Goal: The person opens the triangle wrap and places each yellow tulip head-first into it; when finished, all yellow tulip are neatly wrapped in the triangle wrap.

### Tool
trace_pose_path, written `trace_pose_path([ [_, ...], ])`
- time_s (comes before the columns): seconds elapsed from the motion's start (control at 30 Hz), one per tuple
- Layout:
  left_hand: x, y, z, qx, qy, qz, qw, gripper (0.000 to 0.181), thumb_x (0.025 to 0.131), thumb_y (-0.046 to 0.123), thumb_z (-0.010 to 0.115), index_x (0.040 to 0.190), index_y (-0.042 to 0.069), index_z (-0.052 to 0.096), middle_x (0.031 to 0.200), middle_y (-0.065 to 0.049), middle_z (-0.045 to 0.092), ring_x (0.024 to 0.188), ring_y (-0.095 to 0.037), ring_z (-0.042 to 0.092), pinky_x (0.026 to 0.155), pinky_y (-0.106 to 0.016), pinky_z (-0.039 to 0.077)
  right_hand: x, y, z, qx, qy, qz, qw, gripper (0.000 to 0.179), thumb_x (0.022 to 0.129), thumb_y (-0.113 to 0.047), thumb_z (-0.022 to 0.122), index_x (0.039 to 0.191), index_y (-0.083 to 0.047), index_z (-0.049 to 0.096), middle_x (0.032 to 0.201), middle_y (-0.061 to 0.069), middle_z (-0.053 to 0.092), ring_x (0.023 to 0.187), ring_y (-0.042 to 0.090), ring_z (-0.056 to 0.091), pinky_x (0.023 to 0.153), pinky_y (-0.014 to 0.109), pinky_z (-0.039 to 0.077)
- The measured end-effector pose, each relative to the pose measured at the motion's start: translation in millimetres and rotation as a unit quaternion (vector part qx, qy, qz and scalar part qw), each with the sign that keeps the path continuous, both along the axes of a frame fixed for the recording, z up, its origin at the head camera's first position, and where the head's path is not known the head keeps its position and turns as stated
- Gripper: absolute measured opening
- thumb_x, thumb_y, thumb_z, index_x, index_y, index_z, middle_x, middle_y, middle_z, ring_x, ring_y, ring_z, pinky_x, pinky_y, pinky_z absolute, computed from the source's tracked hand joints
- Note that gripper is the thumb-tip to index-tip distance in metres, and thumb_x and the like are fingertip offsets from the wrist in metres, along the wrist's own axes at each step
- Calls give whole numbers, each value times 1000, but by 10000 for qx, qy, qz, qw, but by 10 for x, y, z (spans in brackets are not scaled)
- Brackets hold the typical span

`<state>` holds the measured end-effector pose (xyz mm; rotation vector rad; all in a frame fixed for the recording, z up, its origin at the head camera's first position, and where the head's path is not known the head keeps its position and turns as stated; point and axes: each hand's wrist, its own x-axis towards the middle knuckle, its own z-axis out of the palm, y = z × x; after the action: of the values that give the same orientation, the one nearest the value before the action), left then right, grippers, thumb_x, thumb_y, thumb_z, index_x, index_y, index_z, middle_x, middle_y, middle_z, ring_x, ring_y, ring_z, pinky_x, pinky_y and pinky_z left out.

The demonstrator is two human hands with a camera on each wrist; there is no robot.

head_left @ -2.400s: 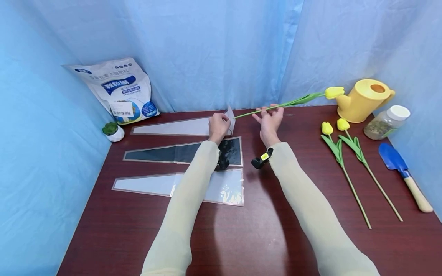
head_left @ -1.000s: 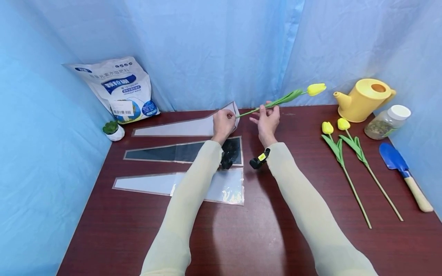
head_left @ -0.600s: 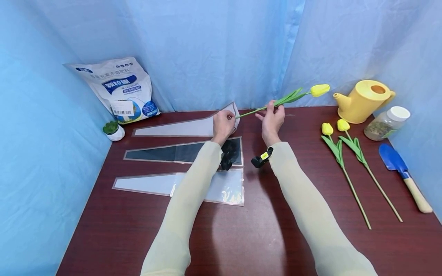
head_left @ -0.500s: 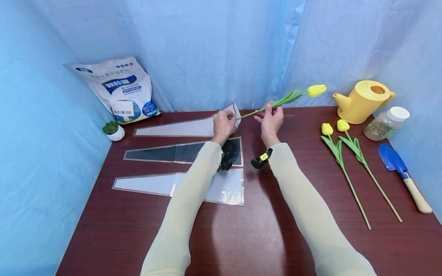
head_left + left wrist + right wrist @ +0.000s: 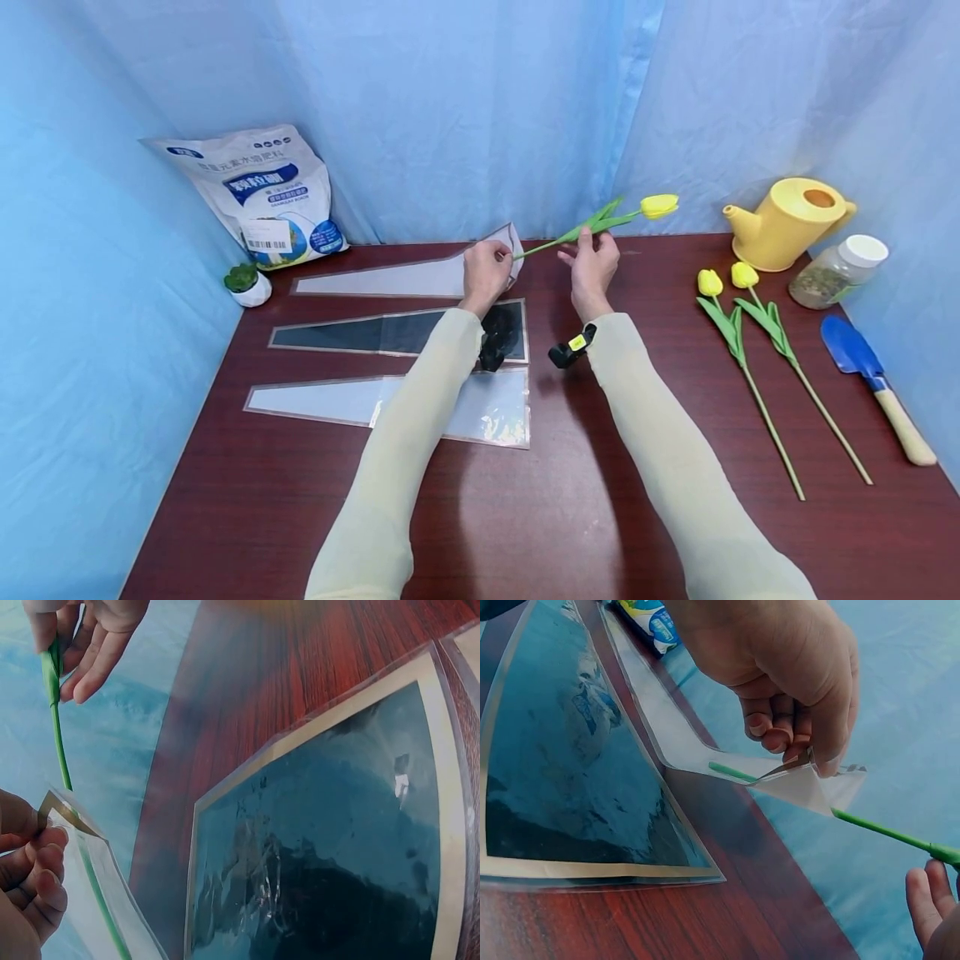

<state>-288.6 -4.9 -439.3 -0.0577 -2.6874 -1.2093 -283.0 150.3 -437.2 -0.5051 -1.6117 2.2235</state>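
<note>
With finger and thumb, my left hand (image 5: 483,271) pinches the raised mouth of a white flower sleeve (image 5: 390,277), the farthest of three flat tapered sleeves. A yellow tulip (image 5: 660,206) points its bloom to the right, and my right hand (image 5: 594,271) holds its stem by the leaves. In the right wrist view the cut end of the green stem (image 5: 731,771) shows through the sleeve, inside it. Nearer me lie a black sleeve (image 5: 337,335) and another white sleeve (image 5: 315,398), both flat under my left forearm.
Two yellow tulips (image 5: 765,408) lie at the right, beside a blue trowel (image 5: 855,346). Behind stand a yellow watering can (image 5: 787,225) and a lidded jar (image 5: 828,275). At back left are a fertilizer bag (image 5: 262,196) and a small potted succulent (image 5: 247,287). Blue curtains border the table.
The tulip has moved left, its bloom away from the watering can and its stem farther into the sleeve. My right hand now holds it nearer the leaves; my left hand shifted slightly right earlier.
</note>
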Motion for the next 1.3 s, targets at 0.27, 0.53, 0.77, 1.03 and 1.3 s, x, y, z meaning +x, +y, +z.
trace_pose_path([
  [0.27, 21, 22, 22, 36, 44, -33, 10000, 17, 97, 13, 63, 94, 5, 77, 89, -10, 75, 77, -20, 68, 71, -32, 57, -17, -18, -24, -257, 4, -61, 9997, 20, 98, -12, 61, 116, -10, 53, 92, 4, 59, 83, 24, 71, 80, 41, 62],
  [0.53, 8, 26, 7, -8, 126, -80, 9999, 18, 98, 14, 61, 94, 6, 77, 88, -9, 75, 76, -20, 68, 72, -32, 57, -16, -21, -50, 153, -370, 332, 9986, 30, 102, -24, 55, 125, -4, 57, 105, -3, 56, 102, 24, 66, 94, 44, 58],
  [0.77, -6, 43, 10, -85, 173, -75, 9998, 17, 96, 13, 62, 94, 6, 77, 87, -9, 75, 76, -19, 68, 72, -30, 56, -19, -69, -41, -162, -196, 61, 9997, 28, 100, -18, 59, 126, -6, 55, 97, 1, 61, 84, 20, 72, 81, 37, 62],
  [1.03, 4, 78, 48, -85, 201, -66, 9997, 15, 95, 13, 63, 92, 8, 77, 84, -7, 75, 71, -17, 66, 67, -27, 52, -1, -141, -49, -298, -95, 221, 9993, 18, 98, -14, 62, 114, -7, 57, 93, 2, 62, 78, 21, 73, 73, 34, 63],
  [1.3, 4, 80, 45, -84, 172, -63, 9998, 15, 95, 13, 64, 94, 8, 78, 85, -7, 76, 76, -19, 69, 74, -31, 56, 0, -191, -93, 92, -176, 535, 9984, 15, 99, -17, 61, 111, -10, 56, 95, 1, 63, 75, 13, 70, 81, 38, 62],
])
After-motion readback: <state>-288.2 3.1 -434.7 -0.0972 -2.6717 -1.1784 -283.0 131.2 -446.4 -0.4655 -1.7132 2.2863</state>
